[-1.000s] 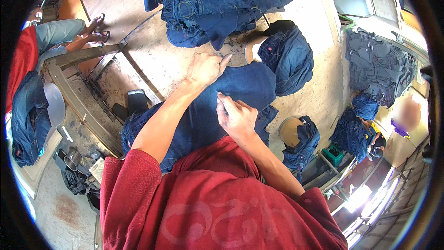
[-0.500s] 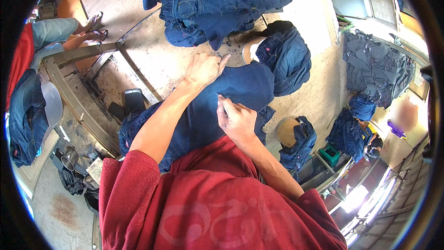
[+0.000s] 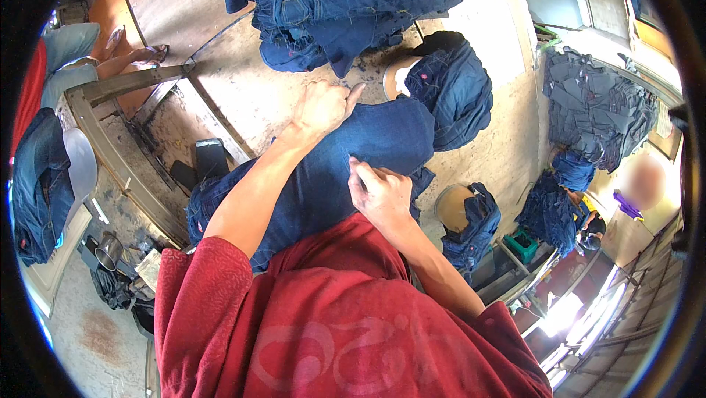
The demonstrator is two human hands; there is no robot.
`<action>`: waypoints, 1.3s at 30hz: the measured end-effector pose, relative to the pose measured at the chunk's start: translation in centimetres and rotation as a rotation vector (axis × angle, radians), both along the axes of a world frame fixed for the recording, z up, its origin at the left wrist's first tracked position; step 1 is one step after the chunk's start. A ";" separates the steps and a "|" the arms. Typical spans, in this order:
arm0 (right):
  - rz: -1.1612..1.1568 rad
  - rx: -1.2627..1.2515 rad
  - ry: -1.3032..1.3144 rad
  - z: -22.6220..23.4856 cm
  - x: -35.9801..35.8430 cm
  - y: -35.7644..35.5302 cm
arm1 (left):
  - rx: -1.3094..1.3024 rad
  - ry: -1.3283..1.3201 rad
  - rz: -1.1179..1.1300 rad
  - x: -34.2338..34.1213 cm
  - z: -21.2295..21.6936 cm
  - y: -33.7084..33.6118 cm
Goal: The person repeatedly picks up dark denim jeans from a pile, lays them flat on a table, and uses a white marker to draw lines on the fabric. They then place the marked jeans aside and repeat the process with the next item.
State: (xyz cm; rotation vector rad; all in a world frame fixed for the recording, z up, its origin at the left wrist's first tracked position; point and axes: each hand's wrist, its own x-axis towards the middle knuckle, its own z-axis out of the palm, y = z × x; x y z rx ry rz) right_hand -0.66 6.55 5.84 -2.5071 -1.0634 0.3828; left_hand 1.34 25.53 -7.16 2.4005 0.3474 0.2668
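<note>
A dark blue pair of jeans [image 3: 309,185] lies stretched across my lap, its rounded end on the right. At its far edge, my left hand [image 3: 323,109] is curled closed with the thumb sticking out to the right. What those fingers hold, if anything, is hidden. Over the middle of the denim, my right hand [image 3: 381,193] is closed in a pinch, thumb and forefinger tips at a faint mark on the cloth. Anything between the tips is too small to make out.
Ahead is a big pile of jeans [image 3: 353,1]. More denim [image 3: 454,93] drapes over a round stool to the right, and another piece [image 3: 474,225] over a second stool. A wooden frame [image 3: 132,85] stands at left, near a seated person's legs [image 3: 73,59]. Grey garments [image 3: 599,107] are heaped far right.
My right hand has shifted slightly toward me and to the right over the denim. My left hand stays closed in nearly the same place.
</note>
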 end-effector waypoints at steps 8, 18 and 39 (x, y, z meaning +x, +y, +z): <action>-0.047 -0.012 0.042 0.1 -0.1 0.3 | 0.108 -0.117 -0.014 -0.2 -0.5 -0.1; -0.595 0.418 0.355 0.2 2.6 -6.3 | -0.048 0.168 0.036 -0.2 4.6 1.6; -1.307 0.135 0.702 -18.0 21.5 -15.7 | 0.201 0.239 -0.090 -19.8 12.8 -5.1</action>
